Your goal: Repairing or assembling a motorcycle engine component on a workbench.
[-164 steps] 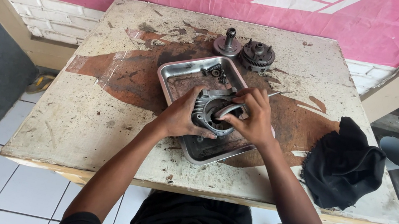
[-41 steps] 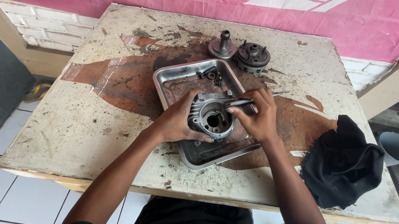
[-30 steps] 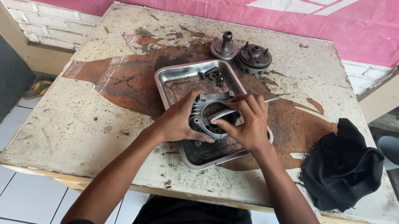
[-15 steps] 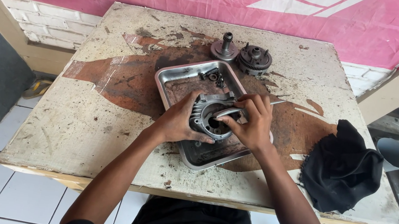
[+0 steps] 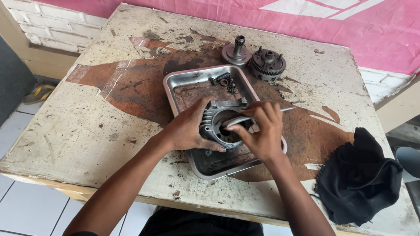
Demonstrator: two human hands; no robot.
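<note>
A grey finned engine cylinder rests in a steel tray at the middle of a worn table. My left hand grips the cylinder's left side. My right hand holds a thin metal tool whose lower end reaches into the cylinder's bore. Small dark parts lie in the tray's far corner.
Two round gear-like clutch parts stand at the table's far edge. A black cloth lies at the right near corner. A grey funnel-like object sits off the table's right side. A pink banner hangs behind.
My right hand has shifted the thin tool around inside the cylinder's bore. My left hand keeps its hold on the cylinder, which stays in the tray.
</note>
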